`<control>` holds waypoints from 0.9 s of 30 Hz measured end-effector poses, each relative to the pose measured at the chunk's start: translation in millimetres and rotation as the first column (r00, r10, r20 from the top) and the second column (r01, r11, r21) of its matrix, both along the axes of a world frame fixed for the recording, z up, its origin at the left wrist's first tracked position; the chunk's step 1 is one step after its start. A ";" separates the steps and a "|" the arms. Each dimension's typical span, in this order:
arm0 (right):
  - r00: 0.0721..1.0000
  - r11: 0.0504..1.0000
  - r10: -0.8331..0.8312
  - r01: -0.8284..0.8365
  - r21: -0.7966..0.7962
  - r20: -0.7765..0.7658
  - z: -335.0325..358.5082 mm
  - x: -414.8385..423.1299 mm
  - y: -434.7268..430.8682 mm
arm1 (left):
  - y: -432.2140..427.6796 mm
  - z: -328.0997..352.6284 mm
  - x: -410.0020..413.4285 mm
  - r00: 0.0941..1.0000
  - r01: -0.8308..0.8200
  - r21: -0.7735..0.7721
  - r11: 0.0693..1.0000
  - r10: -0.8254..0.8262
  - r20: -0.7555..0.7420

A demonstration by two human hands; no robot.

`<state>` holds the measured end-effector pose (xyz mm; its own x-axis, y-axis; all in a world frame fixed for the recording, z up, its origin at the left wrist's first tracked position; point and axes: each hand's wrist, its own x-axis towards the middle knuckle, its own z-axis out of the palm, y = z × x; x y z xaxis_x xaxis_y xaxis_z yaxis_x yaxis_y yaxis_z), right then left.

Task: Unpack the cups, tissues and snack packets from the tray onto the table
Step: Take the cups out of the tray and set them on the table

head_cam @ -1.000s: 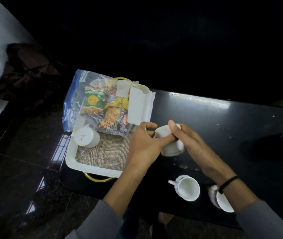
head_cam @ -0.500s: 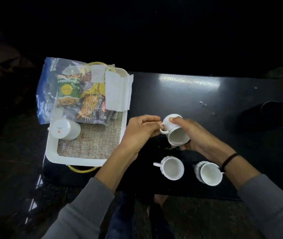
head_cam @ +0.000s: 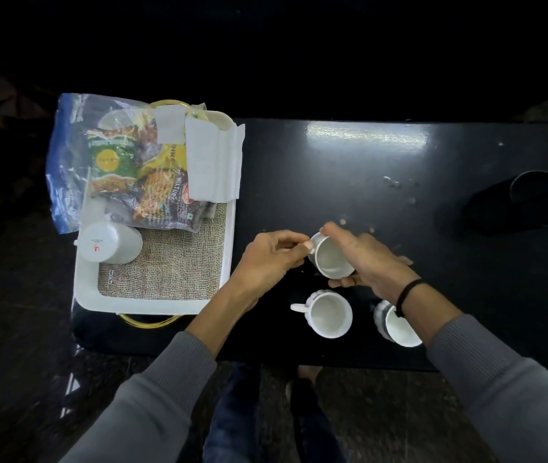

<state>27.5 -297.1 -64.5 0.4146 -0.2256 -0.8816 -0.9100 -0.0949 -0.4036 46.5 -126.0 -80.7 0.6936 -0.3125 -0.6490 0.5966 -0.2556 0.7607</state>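
A white tray [head_cam: 152, 304] with a burlap liner sits at the left end of the black table [head_cam: 382, 168]. In it lie a clear bag of snack packets [head_cam: 122, 162], folded white tissues [head_cam: 214, 158] and one upturned white cup [head_cam: 109, 242]. Both hands hold a third white cup [head_cam: 331, 257] mouth-up just above the table: my left hand [head_cam: 271, 259] pinches its handle, my right hand [head_cam: 366, 259] wraps its body. Two more white cups stand upright near the front edge, one [head_cam: 329, 314] in the middle and one [head_cam: 396, 324] partly under my right wrist.
A dark round container [head_cam: 541, 198] lies at the table's right end. Small crumbs dot the tabletop behind the hands. A gold tray handle [head_cam: 145, 320] sticks out at the front. Dark floor lies to the left and below.
The held cup has been turned from mouth-down to mouth-up and lowered toward the table, just behind the two standing cups. The camera view has shifted right.
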 end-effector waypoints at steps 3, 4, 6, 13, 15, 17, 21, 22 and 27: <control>1.000 1.000 0.012 -0.012 0.008 0.011 2.0 1.9 -1.7 | 1.4 -3.7 0.0 0.999 0.018 -0.005 1.000 -0.018 0.045; 1.000 1.000 0.026 -0.026 0.012 0.013 2.4 2.6 -2.7 | 1.5 -4.6 0.4 0.998 0.027 -0.003 1.000 -0.027 0.063; 0.996 0.996 0.083 -0.083 -0.030 0.013 4.2 3.8 -5.1 | 1.1 -6.6 1.0 0.996 0.024 0.006 1.000 -0.024 0.083; 0.961 0.933 0.275 -0.256 -0.253 0.043 8.7 -2.0 -17.6 | 1.2 -12.8 -0.7 0.997 -0.030 0.024 0.999 0.028 0.077; 0.981 0.962 0.189 -0.174 -0.212 0.053 10.1 -4.1 -19.0 | 1.1 -12.5 -0.6 0.997 -0.030 0.031 0.999 0.028 0.076; 0.989 0.968 0.141 -0.128 -0.217 0.048 10.6 -5.8 -18.3 | 0.3 -10.5 0.1 0.997 -0.020 0.048 0.999 0.016 0.077; 0.947 0.863 0.300 -0.216 -0.457 0.119 18.3 -5.0 -12.7 | 0.0 -1.8 1.1 0.991 -0.007 0.178 0.984 -0.017 0.134; 0.937 0.840 0.320 -0.212 -0.500 0.139 22.0 -3.6 -10.3 | 0.9 0.6 1.6 0.988 -0.018 0.207 0.978 -0.015 0.154; 0.886 0.825 0.376 -0.188 -0.533 0.271 36.5 8.7 9.7 | 15.8 12.4 5.5 0.972 -0.083 0.301 0.950 0.011 0.235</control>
